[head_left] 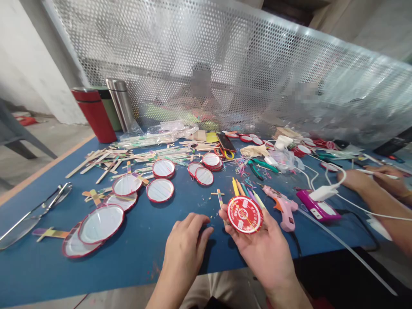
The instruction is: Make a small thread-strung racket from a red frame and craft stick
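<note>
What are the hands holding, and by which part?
The right hand holds a round red disc by its edge, printed face showing; the left hand appears empty.

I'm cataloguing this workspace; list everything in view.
Red disc: one, red, lower centre
White discs: many, red-rimmed, mostly left
Wooden sticks: many, pale, back left
Bottles: three, red, green, silver, back left
Glasses: one pair, clear, left
Phone: one, dark, back
Markers: several, mixed, centre
Glue gun: one, pink, right
Power strip: one, purple, right
Clutter: uncountable, mixed, back right
Mesh panel: one, silver, behind
Table: one, blue, beneath
Other person's hands: probably two, right
Left hand: one, bare, centre
Right hand: one, bare, holding red disc
</note>
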Demonstrator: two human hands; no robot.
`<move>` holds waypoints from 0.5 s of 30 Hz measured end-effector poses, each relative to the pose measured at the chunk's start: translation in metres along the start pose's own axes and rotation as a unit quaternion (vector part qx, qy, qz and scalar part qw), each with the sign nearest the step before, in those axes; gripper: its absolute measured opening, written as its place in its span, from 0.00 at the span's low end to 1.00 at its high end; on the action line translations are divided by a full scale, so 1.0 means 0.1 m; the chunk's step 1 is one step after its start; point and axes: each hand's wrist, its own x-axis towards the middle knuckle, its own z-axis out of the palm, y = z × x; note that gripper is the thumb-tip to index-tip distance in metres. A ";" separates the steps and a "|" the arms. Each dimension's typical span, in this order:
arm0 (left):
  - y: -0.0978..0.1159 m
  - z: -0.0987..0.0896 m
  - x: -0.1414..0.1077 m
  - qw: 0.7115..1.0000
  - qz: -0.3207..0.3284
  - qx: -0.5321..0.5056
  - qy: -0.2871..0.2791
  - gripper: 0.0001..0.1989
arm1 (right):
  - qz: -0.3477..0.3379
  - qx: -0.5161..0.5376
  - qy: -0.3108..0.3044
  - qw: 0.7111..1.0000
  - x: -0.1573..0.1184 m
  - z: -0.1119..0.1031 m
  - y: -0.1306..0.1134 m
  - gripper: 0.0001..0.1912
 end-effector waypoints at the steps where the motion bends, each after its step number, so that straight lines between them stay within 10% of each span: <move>1: 0.00 0.00 0.00 1.000 0.000 0.000 0.000 0.06 | 0.000 -0.001 -0.002 1.000 -0.01 0.00 0.00 0.22; 15: 0.02 -0.03 -0.01 0.995 0.009 -0.098 0.005 0.09 | 0.000 -0.016 -0.015 1.000 -0.01 0.05 0.10 0.21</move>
